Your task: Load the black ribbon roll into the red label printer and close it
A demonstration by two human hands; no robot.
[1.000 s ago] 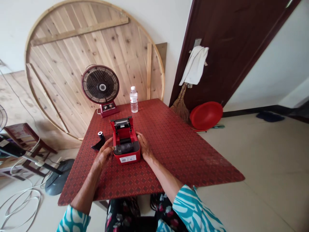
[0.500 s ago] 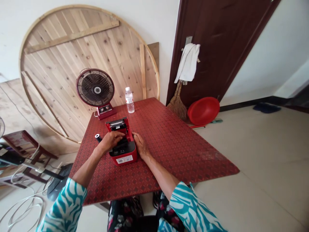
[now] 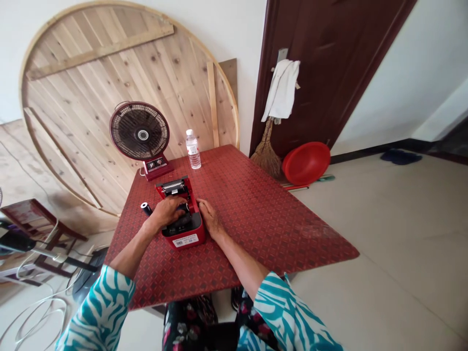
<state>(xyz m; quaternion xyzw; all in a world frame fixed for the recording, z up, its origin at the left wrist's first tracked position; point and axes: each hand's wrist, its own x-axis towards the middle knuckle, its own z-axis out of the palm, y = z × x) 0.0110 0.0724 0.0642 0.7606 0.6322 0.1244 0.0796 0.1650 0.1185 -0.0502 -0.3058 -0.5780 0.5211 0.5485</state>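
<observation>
From the head camera, a red receipt printer (image 3: 185, 239) sits open on a red patterned tabletop (image 3: 256, 219). The left hand (image 3: 167, 212) curls over its open well, and whether it holds anything is hidden. The right hand (image 3: 209, 219) clasps the printer's right side. A black roll (image 3: 146, 208) lies just left.

And there's the receipt printer (image 3: 182, 229) on the counter (image 3: 256, 229), paper roll (image 3: 146, 208) just left, fan (image 3: 139, 134) and water bottle (image 3: 193, 150) side by side behind!
</observation>
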